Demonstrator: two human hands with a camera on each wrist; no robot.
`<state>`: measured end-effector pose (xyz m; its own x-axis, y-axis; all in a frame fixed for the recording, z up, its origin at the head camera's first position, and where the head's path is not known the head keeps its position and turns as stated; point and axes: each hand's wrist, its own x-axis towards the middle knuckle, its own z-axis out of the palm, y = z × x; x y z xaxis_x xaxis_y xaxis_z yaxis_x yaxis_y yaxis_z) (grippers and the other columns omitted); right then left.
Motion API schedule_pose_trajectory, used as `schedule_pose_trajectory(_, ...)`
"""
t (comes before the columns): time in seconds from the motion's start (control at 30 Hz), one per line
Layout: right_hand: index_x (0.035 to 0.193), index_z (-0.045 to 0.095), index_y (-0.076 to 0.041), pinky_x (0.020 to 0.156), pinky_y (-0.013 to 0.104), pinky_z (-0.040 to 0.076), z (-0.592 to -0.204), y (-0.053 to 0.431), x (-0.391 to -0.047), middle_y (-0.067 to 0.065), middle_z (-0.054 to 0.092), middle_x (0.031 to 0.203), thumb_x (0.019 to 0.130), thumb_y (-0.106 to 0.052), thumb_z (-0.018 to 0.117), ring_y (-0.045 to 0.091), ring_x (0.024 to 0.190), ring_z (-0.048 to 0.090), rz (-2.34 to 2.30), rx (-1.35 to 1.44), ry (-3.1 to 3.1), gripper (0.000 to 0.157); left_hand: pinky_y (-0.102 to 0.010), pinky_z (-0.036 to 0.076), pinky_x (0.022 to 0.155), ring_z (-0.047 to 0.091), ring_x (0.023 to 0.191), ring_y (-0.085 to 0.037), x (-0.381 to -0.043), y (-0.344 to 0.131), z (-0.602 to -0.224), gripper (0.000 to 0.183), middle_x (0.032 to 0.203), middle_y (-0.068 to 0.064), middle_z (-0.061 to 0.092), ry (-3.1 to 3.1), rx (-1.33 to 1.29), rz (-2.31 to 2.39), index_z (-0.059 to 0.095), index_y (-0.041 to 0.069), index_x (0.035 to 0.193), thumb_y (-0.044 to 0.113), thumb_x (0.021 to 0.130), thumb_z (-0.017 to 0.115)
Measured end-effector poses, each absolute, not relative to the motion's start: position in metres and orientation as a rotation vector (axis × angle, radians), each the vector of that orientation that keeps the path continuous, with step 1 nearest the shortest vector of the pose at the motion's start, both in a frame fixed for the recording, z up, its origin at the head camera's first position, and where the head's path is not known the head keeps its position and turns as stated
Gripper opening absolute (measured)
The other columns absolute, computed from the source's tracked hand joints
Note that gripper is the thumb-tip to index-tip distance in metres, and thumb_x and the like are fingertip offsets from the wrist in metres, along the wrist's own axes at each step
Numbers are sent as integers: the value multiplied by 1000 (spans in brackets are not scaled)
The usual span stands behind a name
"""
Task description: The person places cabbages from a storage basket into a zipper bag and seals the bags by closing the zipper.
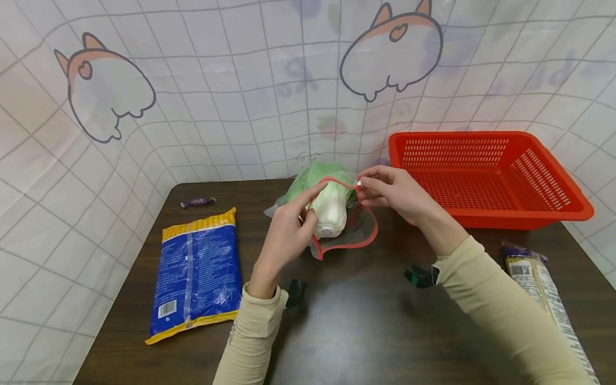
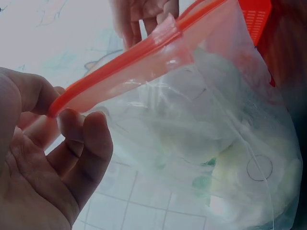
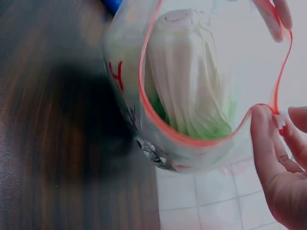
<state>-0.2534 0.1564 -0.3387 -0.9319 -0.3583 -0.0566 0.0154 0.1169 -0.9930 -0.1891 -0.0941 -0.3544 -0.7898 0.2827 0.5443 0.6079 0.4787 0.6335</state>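
Observation:
A clear zip bag (image 1: 358, 235) with a red zip edge stands open near the back of the table. Inside it lies a napa cabbage (image 1: 332, 208), its white base toward the mouth and green leaves at the far end. My left hand (image 1: 289, 227) pinches the red edge on the left, thumb against fingers, as the left wrist view shows up close. On the opposite side my right hand (image 1: 392, 190) pinches the edge by the small white slider (image 3: 279, 120). Through the plastic in the left wrist view, a second pale, rounded form (image 2: 256, 179) shows.
A red plastic basket (image 1: 491, 216) stands at the back right. To the left lie a blue and yellow packet (image 1: 199, 272) and a small purple-wrapped candy (image 1: 198, 202). Another long packet (image 1: 539, 283) lies at the right edge. A patterned curtain (image 1: 231, 101) hangs behind the table.

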Motion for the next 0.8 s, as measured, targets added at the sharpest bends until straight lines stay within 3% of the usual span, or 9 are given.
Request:
schedule_pose_trajectory(0.2,106,62,3,82,33,55,-322,167,-252,11,68,91,96,-13,63,20,83,69,-2144,-415,1824,19,-26,31,42,40,47,-9,-186,-103,-351,53,53,4,42,-2311,-783,-1261,56,20,140,-1,93,45)
schedule_pose_trajectory(0.27,102,65,1,83,33,55,-314,171,-251,11,69,89,96,-8,62,21,83,70,-2230,-455,1706,12,-26,36,44,46,52,-8,-184,-107,-350,50,61,4,49,-2307,-795,-1264,54,22,142,2,96,47)
schedule_pose_trajectory(0.37,101,67,1,84,34,54,-301,171,-249,12,70,90,95,-4,62,22,84,70,-2333,-490,1600,10,-26,47,55,56,67,-9,-180,-112,-349,51,101,2,68,-2325,-821,-1287,45,21,148,10,98,54)
schedule_pose_trajectory(0.43,101,68,3,84,35,54,-294,168,-248,13,70,91,94,-4,64,23,85,71,-2383,-486,1578,11,-29,52,68,62,84,-12,-176,-115,-349,59,132,3,59,-2346,-841,-1343,37,19,151,14,97,60)
schedule_pose_trajectory(0.5,102,68,4,84,36,54,-288,165,-247,14,70,92,92,-3,65,23,86,71,-2424,-473,1567,13,-34,53,78,60,100,-17,-171,-119,-351,71,149,3,43,-2391,-833,-1387,29,16,150,17,92,69)
schedule_pose_trajectory(0.6,104,69,5,83,36,54,-281,161,-247,16,72,94,91,-1,67,24,86,72,-2474,-446,1552,15,-36,52,83,56,109,-18,-162,-121,-356,81,138,-1,47,-2533,-761,-1328,28,15,140,29,81,82)
schedule_pose_trajectory(0.7,106,70,7,83,35,54,-277,158,-246,17,72,94,89,0,68,24,85,72,-2521,-402,1523,18,-32,51,70,59,88,-15,-153,-117,-366,83,115,-5,51,-2723,-692,-1127,31,14,126,44,71,86)
schedule_pose_trajectory(0.8,107,70,7,83,34,54,-276,157,-246,17,72,94,87,1,70,24,84,72,-2557,-344,1503,20,-29,46,57,55,69,-12,-148,-109,-376,74,103,-3,51,-2823,-706,-925,35,12,118,47,74,83)
